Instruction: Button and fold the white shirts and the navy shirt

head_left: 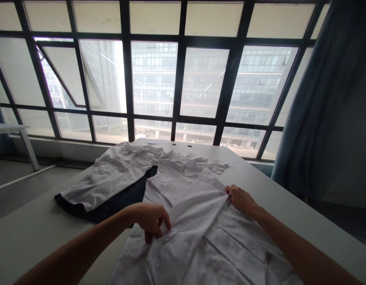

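A white button-up shirt [195,213] lies spread over the near part of the table, its cloth creased. My left hand [155,221] is at the shirt's left side, fingers bent down and gripping a fold of the fabric near a small button. On the right, my right hand [241,198] pinches the shirt's edge between thumb and fingers, drawing a diagonal crease across the cloth. The near end of the shirt runs out of view at the bottom.
Left of the shirt, another white garment [111,174] lies over dark navy cloth [123,198]. More crumpled white cloth [201,162] is at the far side of the white table [278,206]. Large windows [153,79], a blue curtain [313,118] and another table [7,127] surround it.
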A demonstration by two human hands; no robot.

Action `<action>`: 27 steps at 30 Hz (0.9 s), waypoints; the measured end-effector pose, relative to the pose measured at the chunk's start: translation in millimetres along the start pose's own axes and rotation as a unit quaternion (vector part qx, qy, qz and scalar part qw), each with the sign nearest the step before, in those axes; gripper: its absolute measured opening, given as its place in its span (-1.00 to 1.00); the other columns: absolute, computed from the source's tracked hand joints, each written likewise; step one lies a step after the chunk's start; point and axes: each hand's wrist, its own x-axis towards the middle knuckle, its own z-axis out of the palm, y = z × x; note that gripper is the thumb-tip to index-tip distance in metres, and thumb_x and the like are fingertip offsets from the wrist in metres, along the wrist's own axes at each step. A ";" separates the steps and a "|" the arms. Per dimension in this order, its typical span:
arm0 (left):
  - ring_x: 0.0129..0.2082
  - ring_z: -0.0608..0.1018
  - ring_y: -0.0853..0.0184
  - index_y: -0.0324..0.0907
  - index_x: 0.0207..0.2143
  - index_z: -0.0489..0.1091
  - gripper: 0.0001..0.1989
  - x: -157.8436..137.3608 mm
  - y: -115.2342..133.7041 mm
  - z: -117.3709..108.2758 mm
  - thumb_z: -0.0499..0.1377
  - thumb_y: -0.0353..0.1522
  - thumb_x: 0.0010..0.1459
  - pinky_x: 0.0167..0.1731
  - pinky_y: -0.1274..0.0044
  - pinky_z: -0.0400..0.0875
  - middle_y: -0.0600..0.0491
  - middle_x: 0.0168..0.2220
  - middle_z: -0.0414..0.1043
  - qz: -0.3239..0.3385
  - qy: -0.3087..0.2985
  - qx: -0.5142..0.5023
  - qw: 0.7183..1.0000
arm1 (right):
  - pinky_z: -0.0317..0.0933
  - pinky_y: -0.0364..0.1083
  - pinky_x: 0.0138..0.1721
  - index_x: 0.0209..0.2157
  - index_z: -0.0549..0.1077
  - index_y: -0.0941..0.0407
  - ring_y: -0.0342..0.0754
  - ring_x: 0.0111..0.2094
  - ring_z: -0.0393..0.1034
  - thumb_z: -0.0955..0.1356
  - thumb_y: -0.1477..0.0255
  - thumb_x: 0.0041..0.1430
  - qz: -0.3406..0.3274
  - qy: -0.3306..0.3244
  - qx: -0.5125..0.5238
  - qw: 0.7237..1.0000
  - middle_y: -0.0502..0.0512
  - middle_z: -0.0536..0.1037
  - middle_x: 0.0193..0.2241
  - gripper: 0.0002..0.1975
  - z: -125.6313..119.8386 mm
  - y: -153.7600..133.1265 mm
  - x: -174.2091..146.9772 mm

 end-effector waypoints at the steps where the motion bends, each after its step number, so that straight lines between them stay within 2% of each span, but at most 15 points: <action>1: -0.64 0.54 0.41 -0.15 -0.02 0.48 -0.47 0.4 0.1 2.8 0.29 -0.48 -0.13 -0.66 0.65 0.40 0.11 -0.36 0.44 0.011 -0.029 -0.008 1.000 | 0.13 -0.11 -0.30 -0.23 0.45 0.16 -0.01 -0.26 0.42 0.20 0.64 0.19 0.011 -0.025 -0.008 1.000 0.22 0.50 -0.21 -0.75 -5.1 0.5 -1.0; 4: -0.63 0.55 0.30 -0.17 -0.06 0.49 -0.47 3.2 -3.7 8.3 0.40 -0.40 -0.19 -0.64 0.56 0.45 0.14 -0.55 0.45 0.031 -0.122 -0.036 0.991 | 0.23 -0.05 -0.32 -0.32 0.47 0.18 0.09 -0.30 0.47 0.32 0.61 0.03 0.057 -0.129 -0.019 0.990 0.28 0.54 -0.28 -0.85 -20.1 5.1 -2.2; 7: -0.64 0.54 0.23 -0.14 -0.13 0.53 -0.41 6.0 -9.7 4.9 0.49 -0.35 -0.33 -0.65 0.47 0.47 0.13 -0.60 0.46 0.037 -0.165 -0.056 0.984 | 0.27 -0.02 -0.45 -0.46 0.49 0.18 0.12 -0.48 0.47 0.40 0.57 -0.13 0.089 -0.220 -0.006 0.971 0.27 0.53 -0.50 -0.91 -29.9 13.9 3.6; 8: -0.64 0.54 0.24 -0.12 -0.14 0.54 -0.42 6.3 -11.4 1.6 0.50 -0.34 -0.34 -0.66 0.47 0.46 0.13 -0.61 0.46 0.043 -0.170 -0.062 0.982 | 0.28 -0.02 -0.47 -0.44 0.51 0.17 0.12 -0.49 0.46 0.41 0.58 -0.17 0.098 -0.236 0.011 0.967 0.25 0.52 -0.53 -0.86 -31.4 16.6 7.6; 10: -0.64 0.52 0.28 -0.09 -0.16 0.55 -0.48 5.1 -13.9 -6.7 0.48 -0.35 -0.29 -0.68 0.51 0.44 0.14 -0.60 0.44 0.053 -0.175 -0.069 0.981 | 0.31 -0.04 -0.48 -0.26 0.52 0.14 0.12 -0.45 0.48 0.41 0.59 -0.23 0.110 -0.250 0.058 0.960 0.21 0.56 -0.47 -0.63 -31.4 19.8 17.6; 12: -0.65 0.51 0.34 -0.07 -0.16 0.57 -0.53 1.7 -15.1 -15.1 0.46 -0.36 -0.24 -0.69 0.57 0.41 0.17 -0.62 0.40 0.065 -0.170 -0.068 0.981 | 0.33 -0.06 -0.44 -0.07 0.47 0.10 0.09 -0.38 0.50 0.39 0.56 -0.20 0.106 -0.237 0.106 0.960 0.19 0.59 -0.34 -0.47 -27.8 19.3 28.6; 14: -0.64 0.50 0.37 -0.07 -0.17 0.59 -0.55 -2.7 -15.4 -21.2 0.45 -0.34 -0.22 -0.67 0.58 0.42 0.19 -0.64 0.34 0.081 -0.160 -0.073 0.981 | 0.34 -0.07 -0.34 -0.01 0.44 0.12 0.07 -0.28 0.51 0.37 0.49 -0.09 0.084 -0.192 0.120 0.970 0.23 0.59 -0.21 -0.49 -21.7 16.2 38.2; 17: -0.60 0.51 0.35 -0.07 -0.16 0.60 -0.55 -7.7 -15.2 -23.7 0.46 -0.30 -0.21 -0.58 0.53 0.49 0.18 -0.62 0.37 0.093 -0.167 -0.080 0.978 | 0.31 -0.07 -0.18 -0.01 0.45 0.21 0.11 -0.10 0.46 0.36 0.44 0.04 0.069 -0.121 0.100 0.985 0.32 0.53 -0.06 -0.57 -11.6 11.8 47.7; 20: -0.61 0.50 0.36 -0.08 -0.14 0.60 -0.50 -10.0 -14.5 -22.5 0.48 -0.32 -0.24 -0.58 0.54 0.47 0.16 -0.61 0.42 0.069 -0.166 -0.064 0.982 | 0.31 -0.06 -0.19 -0.02 0.46 0.24 0.13 -0.11 0.46 0.38 0.47 0.01 0.089 -0.119 0.075 0.986 0.35 0.54 -0.07 -0.57 -6.8 11.2 52.1; 23: -0.65 0.45 0.39 -0.08 -0.13 0.59 -0.51 -13.8 -11.5 -24.6 0.47 -0.31 -0.22 -0.65 0.61 0.36 0.14 -0.62 0.44 0.049 -0.166 -0.027 0.985 | 0.32 -0.03 -0.18 -0.03 0.48 0.23 0.17 -0.10 0.47 0.40 0.49 -0.01 0.101 -0.115 0.052 0.987 0.36 0.54 -0.09 -0.56 -8.6 8.6 55.5; 25: -0.65 0.43 0.39 -0.09 -0.14 0.59 -0.57 -17.3 -7.1 -27.5 0.44 -0.26 -0.14 -0.67 0.62 0.31 0.11 -0.61 0.46 0.051 -0.180 0.003 0.982 | 0.29 0.02 -0.07 0.08 0.41 0.24 0.20 0.01 0.41 0.37 0.44 0.07 0.091 -0.088 0.042 0.991 0.40 0.48 0.02 -0.50 -9.9 1.4 58.9; 27: -0.62 0.44 0.38 -0.10 -0.18 0.60 -0.66 -18.2 -0.5 -27.9 0.38 -0.21 -0.04 -0.64 0.62 0.30 0.10 -0.61 0.46 0.068 -0.145 0.044 0.986 | 0.20 0.04 0.09 0.21 0.29 0.24 0.18 0.16 0.27 0.32 0.36 0.18 0.061 -0.054 0.040 0.996 0.39 0.33 0.18 -0.44 -7.4 -10.5 63.9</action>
